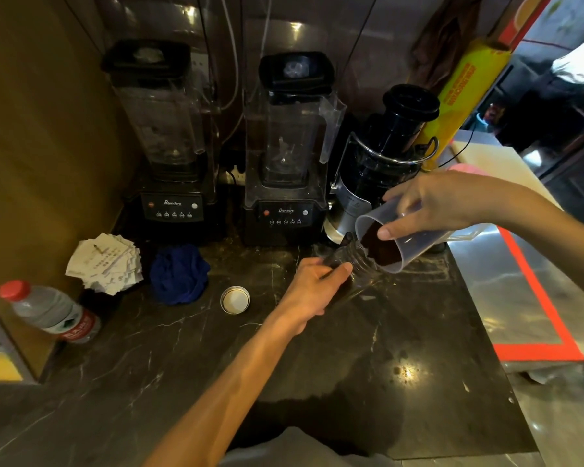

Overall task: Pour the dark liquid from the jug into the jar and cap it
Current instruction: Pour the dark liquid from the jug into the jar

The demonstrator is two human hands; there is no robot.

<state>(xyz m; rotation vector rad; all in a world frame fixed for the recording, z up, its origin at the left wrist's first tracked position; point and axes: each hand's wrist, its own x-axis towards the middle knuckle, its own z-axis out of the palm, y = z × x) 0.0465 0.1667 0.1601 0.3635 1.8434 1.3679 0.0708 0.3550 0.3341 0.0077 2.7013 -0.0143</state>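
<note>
Left hand [312, 291] fingers wrapped clear glass jar [358, 269], steadying it on table | right hand [429, 205] fingers clasped tilted translucent plastic jug [390, 244], lip over jar mouth, pouring | round white cap [235, 299] left of fingers, awaiting use

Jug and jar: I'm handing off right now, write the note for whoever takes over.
Right hand holds the jug tipped, its rim at the jar's mouth.
Left hand grips the jar, tilted on the counter.
Dark liquid is still in the jug; how much is in the jar can't be told.
Lid lies on the counter, left of the jar.
Left: finish pouring, set the jug down, cap the jar.
</note>
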